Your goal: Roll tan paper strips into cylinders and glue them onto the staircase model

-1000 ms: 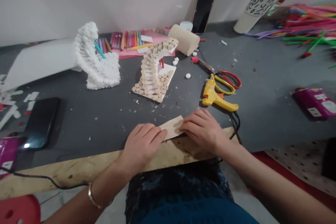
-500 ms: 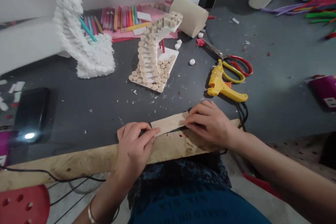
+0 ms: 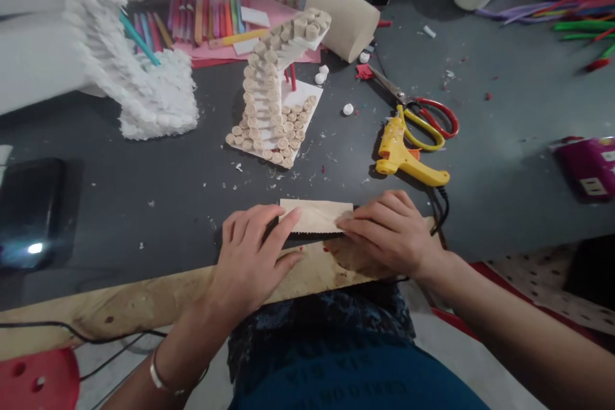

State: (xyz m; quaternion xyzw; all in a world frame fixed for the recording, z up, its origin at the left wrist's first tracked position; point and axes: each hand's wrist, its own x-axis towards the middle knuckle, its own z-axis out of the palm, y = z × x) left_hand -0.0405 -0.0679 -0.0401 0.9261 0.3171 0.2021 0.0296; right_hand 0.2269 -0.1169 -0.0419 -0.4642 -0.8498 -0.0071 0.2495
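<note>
A short beige paper strip (image 3: 319, 216) with a jagged lower edge lies near the table's front edge, between my hands. My left hand (image 3: 254, 246) is open at its left end, a fingertip resting on the paper and the thumb spread off below it. At the right end, my right hand (image 3: 389, 227) is closed on the strip, fingertips together at its corner. Beyond the strip stands a small curved staircase model (image 3: 269, 96), covered with rolled beige paper coils on a white base.
Behind my right hand lie a yellow glue gun (image 3: 406, 157) and scissors (image 3: 408, 99). A white staircase model (image 3: 134, 70) stands back left, a cardboard roll (image 3: 343, 18) at the back. A black phone-like object (image 3: 31, 205) with a lit lamp is at left, a purple box (image 3: 589, 163) at right.
The paper strip has turned from slanted to nearly level. My left thumb has come off it and my left fingers have spread. My right hand stays at its right end. The view shifted slightly.
</note>
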